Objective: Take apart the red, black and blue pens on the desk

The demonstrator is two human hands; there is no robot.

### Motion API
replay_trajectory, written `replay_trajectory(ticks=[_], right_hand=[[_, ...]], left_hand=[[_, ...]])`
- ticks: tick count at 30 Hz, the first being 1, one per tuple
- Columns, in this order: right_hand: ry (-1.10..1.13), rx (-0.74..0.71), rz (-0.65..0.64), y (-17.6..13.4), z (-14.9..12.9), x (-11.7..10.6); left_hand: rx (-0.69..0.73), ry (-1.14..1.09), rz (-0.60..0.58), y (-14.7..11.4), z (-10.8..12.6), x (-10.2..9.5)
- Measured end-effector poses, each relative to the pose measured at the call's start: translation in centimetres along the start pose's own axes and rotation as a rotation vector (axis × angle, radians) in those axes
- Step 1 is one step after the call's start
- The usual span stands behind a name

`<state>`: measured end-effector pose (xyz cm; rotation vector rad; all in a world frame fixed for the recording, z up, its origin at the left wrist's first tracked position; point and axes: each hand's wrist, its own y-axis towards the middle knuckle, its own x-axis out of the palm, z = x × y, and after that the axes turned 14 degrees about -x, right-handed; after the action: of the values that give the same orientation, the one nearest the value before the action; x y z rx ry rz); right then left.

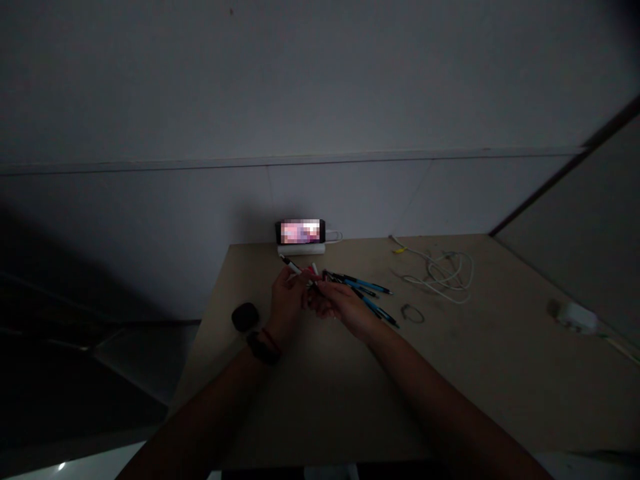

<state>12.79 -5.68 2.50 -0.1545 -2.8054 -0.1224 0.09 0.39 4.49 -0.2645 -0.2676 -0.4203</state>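
A white pen with a dark end [291,265] slants between my two hands above the table. My left hand [287,293], with a dark watch and a red band at its wrist, is closed around the pen's middle. My right hand [345,303] is closed, thumb and fingers pinched at the pen's near end, where the dim light hides detail. Several blue and black pens [367,285] lie just beyond and to the right of my right hand. A small red and white item [313,269] shows behind my fingers, partly hidden.
A lit phone [301,231] leans on a white stand [301,249] by the wall. Left of my hand lies a dark rounded case [245,317]. To the right are a coiled white cable [450,273], a small loop [413,313] and a white plug block [577,317].
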Motion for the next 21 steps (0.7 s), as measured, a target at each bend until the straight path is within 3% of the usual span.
replay_trajectory(ticks=[5, 10, 16, 21], right_hand=[[-0.024, 0.004, 0.000, 0.08, 0.14, -0.04], [-0.022, -0.092, 0.060, 0.16, 0.03, 0.15], [0.012, 0.019, 0.058, 0.09, -0.10, 0.33], [-0.032, -0.101, 0.106, 0.15, -0.09, 0.26]], left_hand=[[0.016, 0.008, 0.025, -0.04, 0.09, 0.04], [0.012, -0.007, 0.046, 0.12, 0.16, 0.03], [-0.008, -0.009, 0.027, 0.00, 0.27, 0.10], [0.000, 0.025, 0.036, -0.01, 0.36, 0.05]])
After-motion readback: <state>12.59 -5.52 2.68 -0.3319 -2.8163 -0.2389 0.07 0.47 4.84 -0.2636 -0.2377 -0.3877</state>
